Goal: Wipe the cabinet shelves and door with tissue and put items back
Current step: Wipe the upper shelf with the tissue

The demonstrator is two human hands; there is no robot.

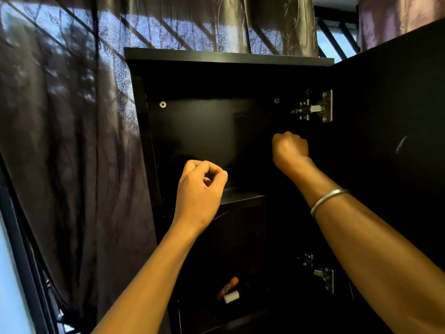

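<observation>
Left hand curled, thumb meeting forefinger, before the upper shelf. Right hand fisted inside the cabinet, below the hinge.

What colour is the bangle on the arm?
Silver, a plain metal bangle on the right wrist, seen in the head view.

Head view faces forward, close into the dim cabinet; perhaps tilted slightly up.

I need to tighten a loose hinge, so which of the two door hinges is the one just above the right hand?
The upper hinge, bright metal near the cabinet's top, sits just above the right hand. The lower hinge is far below, behind the forearm.
</observation>
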